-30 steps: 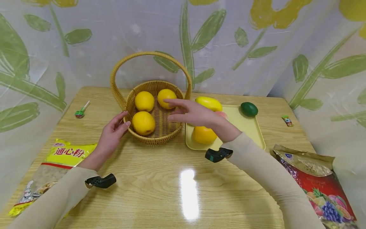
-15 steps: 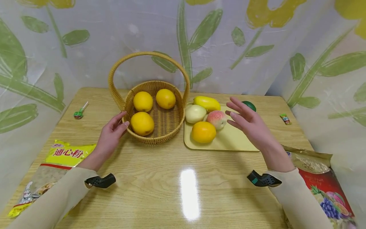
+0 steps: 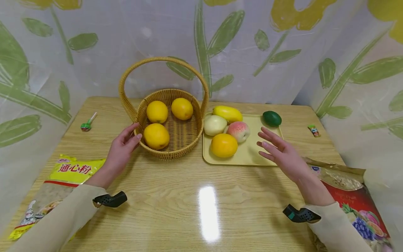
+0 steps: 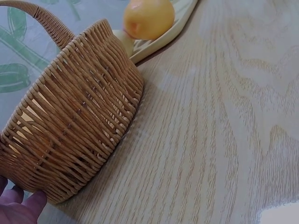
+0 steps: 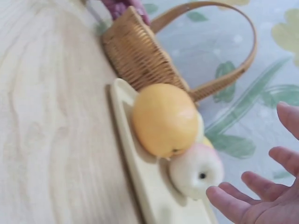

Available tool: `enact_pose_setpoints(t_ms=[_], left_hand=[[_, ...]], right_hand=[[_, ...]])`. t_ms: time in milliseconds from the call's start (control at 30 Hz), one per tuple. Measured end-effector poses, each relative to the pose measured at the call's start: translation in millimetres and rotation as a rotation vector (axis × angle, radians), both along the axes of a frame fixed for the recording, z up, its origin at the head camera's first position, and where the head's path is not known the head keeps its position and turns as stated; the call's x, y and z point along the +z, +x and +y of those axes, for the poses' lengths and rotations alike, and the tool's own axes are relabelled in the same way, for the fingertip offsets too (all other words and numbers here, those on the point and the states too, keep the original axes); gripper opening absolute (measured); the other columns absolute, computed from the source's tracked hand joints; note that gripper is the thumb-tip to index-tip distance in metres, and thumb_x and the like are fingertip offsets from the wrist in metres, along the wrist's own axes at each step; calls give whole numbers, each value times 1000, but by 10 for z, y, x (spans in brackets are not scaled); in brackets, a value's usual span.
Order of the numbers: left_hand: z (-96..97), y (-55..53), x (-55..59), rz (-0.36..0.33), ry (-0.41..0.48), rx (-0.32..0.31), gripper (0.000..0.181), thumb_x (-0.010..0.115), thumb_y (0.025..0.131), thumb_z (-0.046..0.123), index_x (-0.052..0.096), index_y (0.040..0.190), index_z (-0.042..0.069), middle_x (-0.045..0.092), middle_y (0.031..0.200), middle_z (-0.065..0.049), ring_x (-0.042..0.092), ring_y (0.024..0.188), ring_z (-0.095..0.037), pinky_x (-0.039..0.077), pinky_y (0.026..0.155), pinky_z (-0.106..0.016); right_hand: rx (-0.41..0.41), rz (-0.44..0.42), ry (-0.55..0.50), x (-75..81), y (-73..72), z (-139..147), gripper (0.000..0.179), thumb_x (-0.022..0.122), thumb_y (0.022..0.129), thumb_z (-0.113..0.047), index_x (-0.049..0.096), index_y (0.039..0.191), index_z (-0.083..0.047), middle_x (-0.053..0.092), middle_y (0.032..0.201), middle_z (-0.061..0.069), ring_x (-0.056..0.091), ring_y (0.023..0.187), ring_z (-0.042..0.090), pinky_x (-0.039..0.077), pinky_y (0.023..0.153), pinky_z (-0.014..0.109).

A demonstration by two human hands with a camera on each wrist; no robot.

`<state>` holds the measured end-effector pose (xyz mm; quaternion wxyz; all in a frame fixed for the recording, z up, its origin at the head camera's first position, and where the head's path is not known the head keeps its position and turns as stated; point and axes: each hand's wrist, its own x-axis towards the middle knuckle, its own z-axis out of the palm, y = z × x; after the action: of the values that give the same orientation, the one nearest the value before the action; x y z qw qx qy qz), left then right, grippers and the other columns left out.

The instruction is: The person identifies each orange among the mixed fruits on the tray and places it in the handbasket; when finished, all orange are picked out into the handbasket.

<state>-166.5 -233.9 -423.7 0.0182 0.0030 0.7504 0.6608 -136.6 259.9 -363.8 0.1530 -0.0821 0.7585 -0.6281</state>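
My left hand (image 3: 122,143) rests at the left side of the wicker basket (image 3: 171,153), thumb and fingertips against its outer wall. In the left wrist view its fingers (image 4: 35,201) touch the woven side. Three yellow-orange fruits, one a round fruit (image 3: 156,136) near the front, lie inside the basket. My right hand (image 3: 288,157) hovers over the near right part of the pale yellow tray (image 3: 252,159), fingers spread and holding nothing. Nearest to it on the tray is a peach (image 3: 238,131); an orange-yellow fruit (image 3: 224,145), a pale fruit (image 3: 215,125) and a long yellow fruit (image 3: 228,113) lie beside it.
A dark green fruit (image 3: 272,118) lies at the tray's far right corner. A lollipop (image 3: 88,123) and a yellow pasta bag (image 3: 63,183) are at left. On the right are a small wrapped candy (image 3: 314,131) and a red-and-gold bag (image 3: 346,189). A curtain hangs behind.
My right hand has moved from over the basket to the right, then down near the tray's right side, uncovering the fruits. The left hand has stayed at the basket.
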Motion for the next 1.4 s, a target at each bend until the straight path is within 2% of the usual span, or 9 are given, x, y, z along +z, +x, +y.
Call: enact_pose_setpoints(t_ms=[133, 300, 600, 767, 1067, 1400], left_hand=[[-2, 4, 6, -6, 3, -7, 63, 55, 101, 32, 30, 154, 9, 14, 163, -9, 18, 147, -27, 43, 99, -15], [-2, 2, 4, -11, 25, -8, 64, 56, 100, 33, 31, 154, 10, 13, 163, -9, 18, 147, -26, 44, 98, -15], [-3, 2, -1, -3, 27, -13, 64, 56, 100, 33, 31, 154, 10, 12, 163, -9, 17, 147, -27, 44, 98, -14], [-3, 3, -3, -2, 29, -11, 63, 56, 100, 32, 31, 154, 10, 12, 163, -10, 17, 147, -27, 44, 98, -15], [-7, -5, 6, -7, 23, -7, 64, 56, 100, 33, 30, 154, 11, 12, 163, -9, 18, 147, -27, 44, 99, -15], [-6, 10, 17, -12, 17, -12, 64, 56, 100, 34, 30, 154, 10, 15, 162, -11, 17, 147, -27, 42, 102, -17]], right_hand=[[32, -31, 59, -80, -8, -67, 62, 54, 101, -34, 26, 156, -27, 26, 159, 9, 33, 141, 32, 45, 102, 29], [92, -42, 85, -158, -44, -194, 64, 55, 101, -33, 26, 157, -22, 27, 158, 11, 35, 140, 33, 46, 103, 35], [128, -62, 60, -287, -113, -413, 63, 58, 100, -33, 31, 155, -19, 27, 159, 7, 41, 135, 34, 44, 104, 50], [127, -86, 71, -306, -118, -467, 63, 60, 99, -35, 32, 154, -24, 28, 158, 3, 44, 134, 31, 46, 103, 49], [104, -68, 120, -299, -122, -437, 62, 59, 99, -35, 33, 154, -22, 34, 153, 15, 46, 130, 38, 48, 100, 49], [157, -54, 93, -309, -226, -542, 62, 59, 99, -32, 32, 154, -22, 28, 158, 3, 47, 130, 33, 46, 103, 47]])
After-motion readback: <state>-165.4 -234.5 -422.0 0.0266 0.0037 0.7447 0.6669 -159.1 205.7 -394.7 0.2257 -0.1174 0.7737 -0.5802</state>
